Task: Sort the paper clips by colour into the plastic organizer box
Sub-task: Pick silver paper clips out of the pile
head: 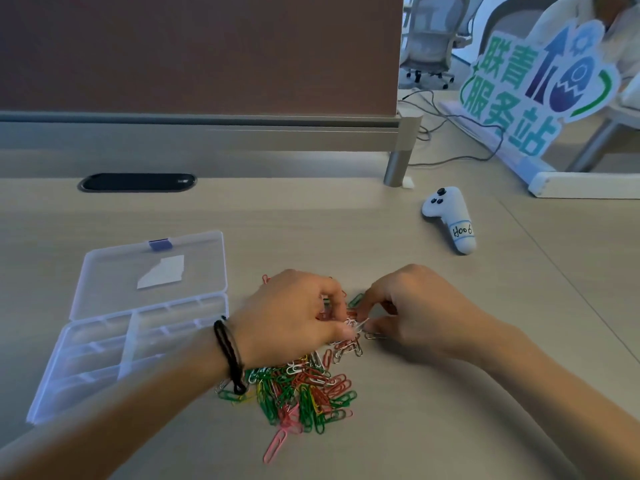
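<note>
Head view: both hands over the clip pile

Head camera looks down on a pile of coloured paper clips (298, 386) on the desk (450, 393). Left hand (287, 317), a black band (228, 355) on its wrist, pinches a few white clips (353, 323) at the pile's far edge; right hand (412, 306) pinches the same small bunch. Plastic organizer box (104, 358) lies open just left of the pile, lid back. A white controller (450, 216) rests well apart

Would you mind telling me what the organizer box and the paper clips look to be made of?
The organizer box looks like clear, glossy rigid plastic: the desk shows through its open lid and dividers. The paper clips seem to be bent wire, most with a coloured coating in green, red, pink, yellow or white; a few look like bare silvery metal.
</note>
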A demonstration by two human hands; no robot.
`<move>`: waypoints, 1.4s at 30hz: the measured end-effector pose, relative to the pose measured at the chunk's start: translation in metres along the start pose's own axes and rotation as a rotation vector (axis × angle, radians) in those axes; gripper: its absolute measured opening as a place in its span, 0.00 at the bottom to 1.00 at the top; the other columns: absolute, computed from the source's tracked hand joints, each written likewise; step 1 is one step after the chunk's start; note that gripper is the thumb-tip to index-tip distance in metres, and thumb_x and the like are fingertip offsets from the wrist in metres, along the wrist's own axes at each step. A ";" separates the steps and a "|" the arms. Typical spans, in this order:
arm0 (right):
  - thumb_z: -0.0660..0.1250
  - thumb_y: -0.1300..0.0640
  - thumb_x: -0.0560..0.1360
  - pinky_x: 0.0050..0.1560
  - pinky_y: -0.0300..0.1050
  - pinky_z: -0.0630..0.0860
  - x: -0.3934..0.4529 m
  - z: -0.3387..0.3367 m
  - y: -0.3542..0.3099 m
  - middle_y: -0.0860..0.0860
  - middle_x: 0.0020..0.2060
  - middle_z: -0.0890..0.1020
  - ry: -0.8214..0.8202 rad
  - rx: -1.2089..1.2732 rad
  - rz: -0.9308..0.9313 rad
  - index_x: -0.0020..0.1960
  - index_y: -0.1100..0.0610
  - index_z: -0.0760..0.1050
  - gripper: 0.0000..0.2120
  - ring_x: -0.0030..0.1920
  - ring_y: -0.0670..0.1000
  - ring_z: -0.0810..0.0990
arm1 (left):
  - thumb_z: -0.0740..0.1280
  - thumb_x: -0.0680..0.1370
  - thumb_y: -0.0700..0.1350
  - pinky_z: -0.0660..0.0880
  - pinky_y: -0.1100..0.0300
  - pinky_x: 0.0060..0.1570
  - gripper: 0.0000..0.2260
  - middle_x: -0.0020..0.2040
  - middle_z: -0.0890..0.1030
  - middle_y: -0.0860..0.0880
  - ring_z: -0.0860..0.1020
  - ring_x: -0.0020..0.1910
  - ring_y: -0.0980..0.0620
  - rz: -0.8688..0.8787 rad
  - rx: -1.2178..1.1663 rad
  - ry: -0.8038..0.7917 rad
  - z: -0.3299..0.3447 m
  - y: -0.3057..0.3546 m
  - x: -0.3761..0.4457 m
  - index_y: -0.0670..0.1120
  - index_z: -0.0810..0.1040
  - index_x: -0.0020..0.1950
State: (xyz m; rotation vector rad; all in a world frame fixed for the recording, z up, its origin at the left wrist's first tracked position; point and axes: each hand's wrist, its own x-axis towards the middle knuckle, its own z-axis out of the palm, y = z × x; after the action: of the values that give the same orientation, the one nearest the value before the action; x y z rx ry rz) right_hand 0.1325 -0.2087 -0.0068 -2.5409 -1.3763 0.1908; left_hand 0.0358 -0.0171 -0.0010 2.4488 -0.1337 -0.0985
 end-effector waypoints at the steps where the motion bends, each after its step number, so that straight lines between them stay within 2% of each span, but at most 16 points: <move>1: 0.71 0.48 0.71 0.40 0.44 0.72 0.000 0.002 -0.001 0.45 0.35 0.80 0.004 -0.044 -0.015 0.51 0.42 0.83 0.08 0.38 0.48 0.77 | 0.74 0.71 0.59 0.61 0.63 0.31 0.11 0.26 0.73 0.66 0.70 0.28 0.66 0.005 0.115 0.015 0.003 0.002 -0.002 0.54 0.80 0.43; 3: 0.69 0.50 0.71 0.43 0.48 0.75 -0.001 0.002 -0.002 0.47 0.40 0.83 0.007 -0.114 -0.034 0.50 0.45 0.82 0.08 0.43 0.53 0.80 | 0.72 0.72 0.63 0.64 0.60 0.34 0.13 0.26 0.72 0.57 0.69 0.29 0.64 0.018 0.287 0.068 0.007 0.003 -0.002 0.55 0.80 0.47; 7: 0.65 0.51 0.70 0.44 0.50 0.76 -0.003 -0.002 -0.004 0.48 0.41 0.83 -0.027 -0.210 -0.067 0.47 0.49 0.80 0.08 0.44 0.56 0.80 | 0.67 0.76 0.61 0.75 0.57 0.45 0.12 0.26 0.67 0.59 0.66 0.30 0.64 0.014 0.388 0.097 0.010 0.003 -0.002 0.57 0.82 0.52; 9: 0.63 0.49 0.71 0.45 0.50 0.76 -0.005 -0.004 -0.006 0.49 0.42 0.83 -0.027 -0.231 -0.094 0.47 0.50 0.80 0.09 0.45 0.56 0.80 | 0.66 0.78 0.60 0.76 0.57 0.48 0.10 0.28 0.71 0.60 0.69 0.32 0.62 0.036 0.408 0.101 0.009 0.005 -0.002 0.57 0.82 0.52; 12: 0.62 0.49 0.72 0.44 0.50 0.76 -0.007 -0.006 -0.009 0.49 0.41 0.82 -0.012 -0.262 -0.134 0.45 0.51 0.79 0.10 0.43 0.57 0.79 | 0.62 0.80 0.57 0.75 0.58 0.47 0.10 0.41 0.82 0.59 0.77 0.42 0.59 0.075 0.453 0.104 0.008 0.003 -0.003 0.57 0.82 0.53; 14: 0.61 0.49 0.72 0.38 0.50 0.75 -0.007 -0.004 -0.009 0.50 0.37 0.80 0.010 -0.297 -0.165 0.41 0.53 0.78 0.09 0.39 0.59 0.78 | 0.62 0.80 0.57 0.74 0.58 0.45 0.09 0.36 0.79 0.59 0.74 0.38 0.59 0.086 0.427 0.113 0.008 0.001 -0.004 0.56 0.81 0.51; 16: 0.62 0.50 0.70 0.31 0.48 0.72 -0.007 -0.002 -0.007 0.50 0.31 0.77 0.052 -0.327 -0.192 0.35 0.55 0.76 0.10 0.32 0.59 0.76 | 0.64 0.79 0.55 0.72 0.57 0.39 0.07 0.25 0.70 0.57 0.69 0.30 0.59 0.076 0.321 0.135 0.007 -0.001 -0.005 0.55 0.79 0.44; 18: 0.64 0.50 0.69 0.29 0.46 0.69 -0.007 -0.002 -0.006 0.50 0.29 0.76 0.079 -0.301 -0.179 0.33 0.55 0.75 0.10 0.30 0.59 0.75 | 0.66 0.78 0.51 0.74 0.55 0.36 0.07 0.22 0.68 0.54 0.68 0.25 0.56 0.037 0.128 0.146 0.005 -0.004 -0.005 0.53 0.77 0.40; 21: 0.66 0.50 0.73 0.38 0.46 0.74 -0.008 -0.009 -0.003 0.47 0.36 0.82 0.072 -0.158 -0.077 0.42 0.51 0.83 0.08 0.38 0.53 0.79 | 0.65 0.80 0.47 0.69 0.55 0.30 0.07 0.22 0.67 0.54 0.64 0.23 0.55 -0.029 -0.144 0.099 0.001 -0.006 -0.007 0.51 0.77 0.42; 23: 0.67 0.48 0.75 0.42 0.43 0.71 -0.009 -0.013 -0.003 0.45 0.41 0.84 0.088 -0.113 -0.069 0.48 0.48 0.84 0.08 0.43 0.50 0.80 | 0.63 0.81 0.48 0.62 0.58 0.27 0.07 0.25 0.67 0.52 0.62 0.24 0.53 -0.067 -0.236 0.058 -0.002 -0.006 -0.008 0.50 0.77 0.44; 26: 0.67 0.42 0.77 0.45 0.42 0.65 -0.008 -0.014 -0.005 0.44 0.49 0.84 0.052 -0.179 -0.077 0.57 0.46 0.82 0.14 0.50 0.49 0.79 | 0.58 0.83 0.45 0.58 0.62 0.24 0.10 0.27 0.64 0.51 0.59 0.24 0.54 -0.148 -0.433 -0.004 -0.007 -0.006 -0.005 0.46 0.71 0.42; 29: 0.66 0.39 0.76 0.50 0.44 0.69 -0.006 -0.011 -0.006 0.45 0.51 0.83 -0.001 -0.238 -0.063 0.59 0.46 0.81 0.17 0.53 0.51 0.79 | 0.55 0.84 0.42 0.54 0.64 0.22 0.12 0.27 0.60 0.51 0.55 0.23 0.55 -0.201 -0.622 -0.078 -0.009 -0.004 -0.004 0.44 0.66 0.41; 32: 0.65 0.44 0.77 0.49 0.48 0.75 -0.006 -0.008 -0.007 0.47 0.47 0.84 -0.008 -0.278 -0.095 0.53 0.48 0.82 0.12 0.50 0.54 0.80 | 0.56 0.84 0.42 0.51 0.64 0.22 0.11 0.27 0.59 0.49 0.54 0.23 0.54 -0.223 -0.781 -0.148 -0.010 -0.005 -0.004 0.43 0.68 0.43; 34: 0.64 0.48 0.77 0.42 0.50 0.75 -0.004 -0.006 -0.008 0.49 0.41 0.82 0.003 -0.346 -0.134 0.46 0.51 0.82 0.10 0.44 0.58 0.80 | 0.58 0.83 0.43 0.51 0.64 0.21 0.11 0.28 0.59 0.49 0.54 0.22 0.55 -0.225 -0.855 -0.181 -0.009 -0.008 -0.004 0.43 0.69 0.42; 37: 0.72 0.54 0.69 0.26 0.45 0.67 0.000 -0.003 -0.009 0.51 0.28 0.75 0.047 -0.463 -0.219 0.32 0.56 0.75 0.11 0.28 0.60 0.75 | 0.59 0.83 0.41 0.52 0.63 0.21 0.11 0.27 0.61 0.48 0.56 0.22 0.55 -0.204 -0.929 -0.202 -0.009 -0.011 -0.004 0.42 0.72 0.41; 42: 0.74 0.56 0.63 0.23 0.43 0.62 0.001 0.004 -0.007 0.51 0.24 0.72 0.081 -0.491 -0.242 0.29 0.56 0.71 0.13 0.24 0.59 0.70 | 0.61 0.82 0.41 0.50 0.62 0.23 0.14 0.24 0.61 0.50 0.55 0.22 0.55 -0.141 -0.904 -0.144 -0.010 -0.014 -0.005 0.43 0.81 0.40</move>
State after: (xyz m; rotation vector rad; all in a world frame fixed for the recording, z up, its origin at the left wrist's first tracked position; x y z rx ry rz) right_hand 0.1266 -0.2035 -0.0083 -2.6700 -1.8668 -0.3304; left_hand 0.0333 0.0004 -0.0015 1.5440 0.0246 -0.3211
